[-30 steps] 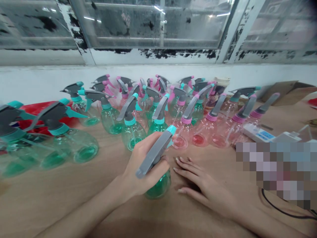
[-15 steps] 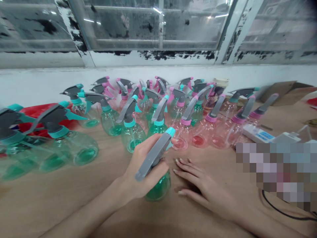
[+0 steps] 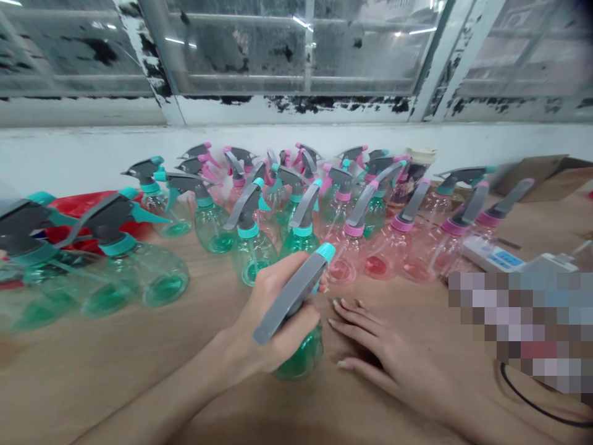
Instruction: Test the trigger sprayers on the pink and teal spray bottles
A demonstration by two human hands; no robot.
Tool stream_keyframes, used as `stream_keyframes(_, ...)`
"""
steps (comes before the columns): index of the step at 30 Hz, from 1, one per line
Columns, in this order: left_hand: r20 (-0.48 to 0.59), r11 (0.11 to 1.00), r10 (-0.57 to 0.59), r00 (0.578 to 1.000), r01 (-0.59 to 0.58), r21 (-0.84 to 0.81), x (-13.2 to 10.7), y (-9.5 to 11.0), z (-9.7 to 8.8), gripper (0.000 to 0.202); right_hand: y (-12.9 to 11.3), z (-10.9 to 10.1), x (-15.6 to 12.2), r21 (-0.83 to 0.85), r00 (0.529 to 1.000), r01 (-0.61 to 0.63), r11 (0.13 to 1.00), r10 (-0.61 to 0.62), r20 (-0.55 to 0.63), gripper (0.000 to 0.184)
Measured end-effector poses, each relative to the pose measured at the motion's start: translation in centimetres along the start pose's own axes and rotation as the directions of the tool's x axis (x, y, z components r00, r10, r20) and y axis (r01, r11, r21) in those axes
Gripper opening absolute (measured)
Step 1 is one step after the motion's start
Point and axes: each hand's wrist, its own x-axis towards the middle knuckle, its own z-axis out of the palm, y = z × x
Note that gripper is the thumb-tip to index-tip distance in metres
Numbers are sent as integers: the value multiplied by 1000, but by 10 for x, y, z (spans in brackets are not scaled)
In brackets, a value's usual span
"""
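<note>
My left hand (image 3: 273, 309) is wrapped round the neck of a green spray bottle (image 3: 303, 358) with a grey and turquoise trigger head. The bottle stands on the wooden table (image 3: 222, 408), and my fingers hide its collar and most of its trigger. To its right, my right hand (image 3: 389, 352) rests on the tabletop with fingers stretched out and apart, holding nothing. Just beyond my hands stand a green bottle with a turquoise collar (image 3: 252, 259) and a pink bottle with a pink collar (image 3: 341, 262).
Several more green and pink spray bottles crowd toward the wall. Large green bottles (image 3: 143, 278) stand at left, before a red plastic bag (image 3: 83, 204). At right are a cardboard box (image 3: 540, 176), a white power strip (image 3: 493, 253), a black cable (image 3: 528, 395) and a blurred-out patch.
The whole view has shifted slightly, with things appearing a little further right. My left hand keeps its grip on the green spray bottle, and my right hand stays flat on the table.
</note>
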Motion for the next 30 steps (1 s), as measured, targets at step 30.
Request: stream_keyframes(30,-38,1000,31,999,-31,1,-5,-7,5,6,0,-1,-2,-38,999,14,999,-13,31,53)
